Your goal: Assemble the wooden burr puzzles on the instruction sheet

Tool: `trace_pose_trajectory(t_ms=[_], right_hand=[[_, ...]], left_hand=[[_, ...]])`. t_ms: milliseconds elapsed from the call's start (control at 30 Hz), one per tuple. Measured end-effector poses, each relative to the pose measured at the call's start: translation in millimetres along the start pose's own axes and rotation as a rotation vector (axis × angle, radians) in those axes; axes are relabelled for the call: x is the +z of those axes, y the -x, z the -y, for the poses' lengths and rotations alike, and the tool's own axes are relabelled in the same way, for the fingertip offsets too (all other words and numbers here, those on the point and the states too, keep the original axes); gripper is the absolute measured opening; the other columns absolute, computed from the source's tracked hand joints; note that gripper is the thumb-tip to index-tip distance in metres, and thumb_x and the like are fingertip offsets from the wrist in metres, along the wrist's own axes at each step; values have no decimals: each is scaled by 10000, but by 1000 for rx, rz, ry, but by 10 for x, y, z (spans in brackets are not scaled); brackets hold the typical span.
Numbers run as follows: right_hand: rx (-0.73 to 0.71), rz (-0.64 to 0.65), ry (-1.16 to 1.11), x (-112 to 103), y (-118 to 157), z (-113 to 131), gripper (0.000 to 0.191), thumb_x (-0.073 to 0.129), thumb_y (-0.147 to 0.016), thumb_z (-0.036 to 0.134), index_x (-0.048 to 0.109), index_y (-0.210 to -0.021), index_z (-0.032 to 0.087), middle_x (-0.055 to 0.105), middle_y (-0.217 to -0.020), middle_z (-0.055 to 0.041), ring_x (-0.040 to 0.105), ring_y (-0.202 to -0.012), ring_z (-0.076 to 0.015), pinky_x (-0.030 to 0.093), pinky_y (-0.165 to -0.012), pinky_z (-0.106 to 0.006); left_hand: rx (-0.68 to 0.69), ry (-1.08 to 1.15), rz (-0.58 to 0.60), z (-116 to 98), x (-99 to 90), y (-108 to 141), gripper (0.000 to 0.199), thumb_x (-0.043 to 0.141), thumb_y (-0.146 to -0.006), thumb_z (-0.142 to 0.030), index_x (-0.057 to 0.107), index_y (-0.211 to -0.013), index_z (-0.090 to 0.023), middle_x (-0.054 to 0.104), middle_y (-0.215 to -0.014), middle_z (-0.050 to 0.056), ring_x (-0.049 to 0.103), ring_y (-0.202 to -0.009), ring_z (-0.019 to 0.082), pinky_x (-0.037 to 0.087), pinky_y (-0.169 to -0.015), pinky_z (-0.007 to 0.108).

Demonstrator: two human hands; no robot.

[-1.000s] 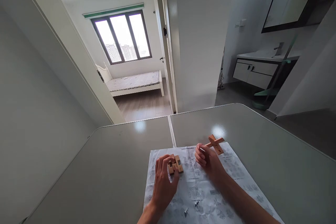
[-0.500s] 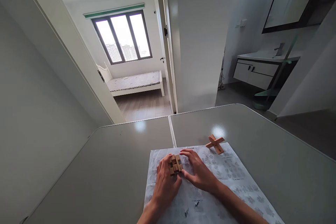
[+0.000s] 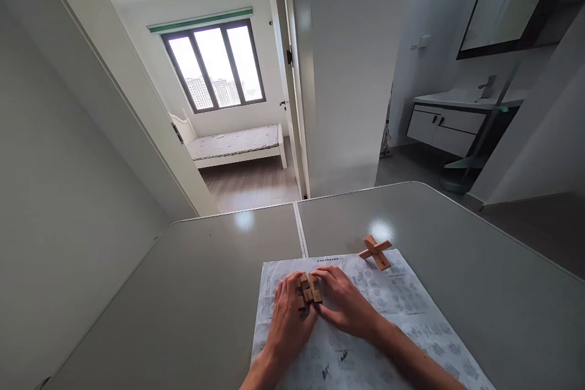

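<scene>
The left hand (image 3: pixel 290 314) and right hand (image 3: pixel 350 306) grasp the wooden blocks (image 3: pixel 308 295) from either side; these look partly joined, a gap showing; the wooden cross (image 3: pixel 377 253) lies apart, untouched.

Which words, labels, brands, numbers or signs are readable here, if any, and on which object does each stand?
No text is legible.
White printed paper sheet: heading and smaller print, too small and blurred.
Crossed brown wooden pieces: dark marking, unreadable.
Cluster of brown wooden blocks: a possible small mark, unreadable.
</scene>
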State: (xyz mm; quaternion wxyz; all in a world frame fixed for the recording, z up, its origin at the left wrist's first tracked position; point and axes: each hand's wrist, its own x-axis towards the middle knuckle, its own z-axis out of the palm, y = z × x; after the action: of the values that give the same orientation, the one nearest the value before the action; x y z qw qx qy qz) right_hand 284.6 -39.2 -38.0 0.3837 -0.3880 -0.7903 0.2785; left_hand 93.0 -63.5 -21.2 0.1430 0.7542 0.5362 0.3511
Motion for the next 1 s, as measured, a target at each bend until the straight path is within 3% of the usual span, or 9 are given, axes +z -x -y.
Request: trace_pose_trajectory(t_ms=[233,400,567,733,1000], right_hand=[[71,-121,-4,46,0,-26,697,727,-772,179,464,-1414,245,517,-1300,-123,537,-1238,-319,494,-1081,-505],[123,-225,-5,32,-19,-28,585,725,-747,150,540,-1296,239,523,-1274,-106,552,-1224,-308,509,-1069,-482],[135,-300,-50,7,-29,-26,553,729,-802,241,502,-1306,251,567,-1296,-97,574,-1214,-298,514,-1047,-465],[174,-324,-66,0,-33,-19,531,754,-834,324,503,-1295,246,629,-1232,-89,629,-1039,-269,550,-950,-439],[89,-250,-49,2,-31,-7,576,772,-858,408,552,-1371,262,611,-1143,-78,645,-893,-235,578,-885,-400]], left_hand=[[-9,27,-10,1,6,-2,593,623,-759,-86,501,-1309,-268,643,-1257,85,630,-1178,296,530,-1011,502],[-12,77,-20,-7,9,-11,595,627,-749,-80,499,-1300,-262,627,-1241,78,645,-1138,279,551,-980,473],[19,96,-46,-7,-2,-9,614,624,-742,-61,504,-1304,-275,610,-1257,74,622,-1184,281,538,-1009,473],[61,88,-48,-16,-3,-6,589,636,-792,-76,488,-1324,-280,602,-1264,87,606,-1209,288,529,-1023,491],[79,85,-62,-42,-23,-2,523,635,-852,-120,483,-1327,-279,611,-1255,84,608,-1207,276,533,-1014,480]])
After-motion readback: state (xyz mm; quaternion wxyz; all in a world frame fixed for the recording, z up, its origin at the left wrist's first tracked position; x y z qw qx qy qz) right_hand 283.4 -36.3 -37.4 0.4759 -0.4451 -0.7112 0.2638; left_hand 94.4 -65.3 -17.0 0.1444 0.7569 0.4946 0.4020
